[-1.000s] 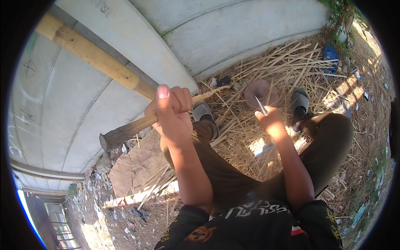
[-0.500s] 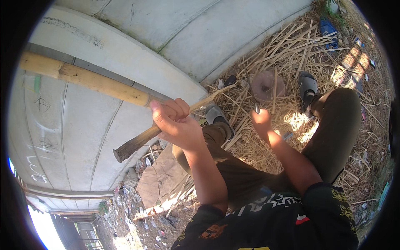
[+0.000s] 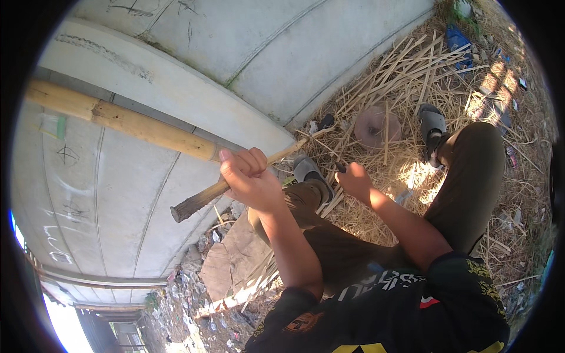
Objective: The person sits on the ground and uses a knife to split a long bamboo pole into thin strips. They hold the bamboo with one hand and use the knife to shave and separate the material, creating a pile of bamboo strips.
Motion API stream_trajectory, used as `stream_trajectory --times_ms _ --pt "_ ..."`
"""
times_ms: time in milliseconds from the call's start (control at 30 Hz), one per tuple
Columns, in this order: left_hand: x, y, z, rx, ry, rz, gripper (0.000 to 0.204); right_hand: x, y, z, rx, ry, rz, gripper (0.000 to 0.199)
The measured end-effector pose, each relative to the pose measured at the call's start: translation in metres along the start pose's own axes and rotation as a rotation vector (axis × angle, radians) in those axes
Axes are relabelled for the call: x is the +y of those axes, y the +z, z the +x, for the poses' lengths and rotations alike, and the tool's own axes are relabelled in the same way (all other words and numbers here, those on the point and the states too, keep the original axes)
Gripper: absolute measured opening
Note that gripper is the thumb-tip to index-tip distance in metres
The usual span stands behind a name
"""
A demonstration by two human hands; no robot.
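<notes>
Now your left hand [image 3: 250, 179] is clenched tight around two things at once: the thick bamboo pole [image 3: 126, 122], which runs up toward the left rim of the view across the grey concrete wall [image 3: 276, 65], and the dark wooden handle [image 3: 197, 203] of a tool whose blunt end sticks out below your fist. Compared with a second ago, your right hand [image 3: 355, 180] has dropped from in front of the round wooden block [image 3: 376, 126] down to your left knee, and the thin sliver it pinched then is no longer to be seen; its fingers look curled around something small and dark, though you cannot tell what. A thin split strip [image 3: 288, 152] leaves your left fist toward the straw-strewn ground [image 3: 412, 65], so the splitting seems under way, with your shoes [image 3: 432, 126] planted among the cut strips
</notes>
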State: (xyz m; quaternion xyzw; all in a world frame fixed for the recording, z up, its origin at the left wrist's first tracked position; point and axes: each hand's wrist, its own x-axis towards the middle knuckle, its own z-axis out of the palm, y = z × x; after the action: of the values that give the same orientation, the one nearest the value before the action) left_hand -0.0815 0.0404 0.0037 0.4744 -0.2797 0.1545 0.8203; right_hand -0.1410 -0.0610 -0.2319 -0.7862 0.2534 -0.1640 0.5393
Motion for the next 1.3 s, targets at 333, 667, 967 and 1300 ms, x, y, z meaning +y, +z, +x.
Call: stream_trajectory --times_ms 333,667,967,1300 --pt "0.006 0.004 -0.005 -0.008 -0.001 -0.059 0.049 0.023 0.006 0.014 -0.187 -0.047 -0.002 0.032" --pt "0.005 -0.002 0.001 0.013 0.027 -0.021 0.048 -0.030 -0.019 0.010 -0.099 0.075 0.166 0.040" --pt "0.117 0.002 -0.022 -0.087 0.154 -0.162 0.050 0.100 0.018 0.014 -0.105 0.010 -0.216 0.036" --pt "0.113 -0.006 -0.021 -0.064 0.123 -0.160 0.050 -0.034 -0.006 -0.006 -0.157 -0.306 -0.045 0.035"
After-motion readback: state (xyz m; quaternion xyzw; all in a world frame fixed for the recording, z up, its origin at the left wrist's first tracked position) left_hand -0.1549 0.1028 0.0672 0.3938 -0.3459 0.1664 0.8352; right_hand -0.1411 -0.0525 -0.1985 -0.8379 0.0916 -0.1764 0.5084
